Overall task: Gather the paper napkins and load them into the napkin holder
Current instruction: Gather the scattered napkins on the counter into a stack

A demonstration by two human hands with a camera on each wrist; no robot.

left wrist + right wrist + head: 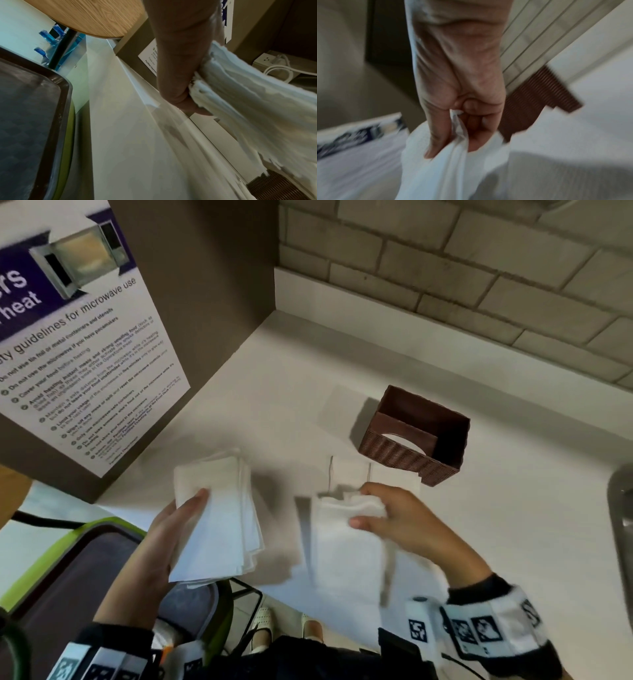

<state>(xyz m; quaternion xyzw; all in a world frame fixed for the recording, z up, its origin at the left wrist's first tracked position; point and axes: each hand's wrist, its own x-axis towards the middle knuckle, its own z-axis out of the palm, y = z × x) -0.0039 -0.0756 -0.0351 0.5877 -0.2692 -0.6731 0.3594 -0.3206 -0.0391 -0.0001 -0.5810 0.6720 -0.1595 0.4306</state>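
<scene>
My left hand [178,518] grips a stack of white paper napkins [219,515] above the counter's front edge; the left wrist view shows the thumb [180,97] clamped on the stack's fanned edges [248,102]. My right hand [380,518] pinches a second bunch of napkins [346,546] by its top edge, and it hangs down, blurred. The right wrist view shows the fingers [471,129] curled round that bunch [447,165]. The brown ribbed napkin holder [416,436] stands empty on the white counter [513,525], just beyond my right hand. More napkins [349,474] lie flat between hand and holder.
A brown cabinet side with a microwave guidelines poster [78,344] rises at the left. A brick wall [479,268] backs the counter. A dark tray on a green-rimmed stand [68,570] sits below the counter's left front. A metal rim [621,525] shows at the right edge.
</scene>
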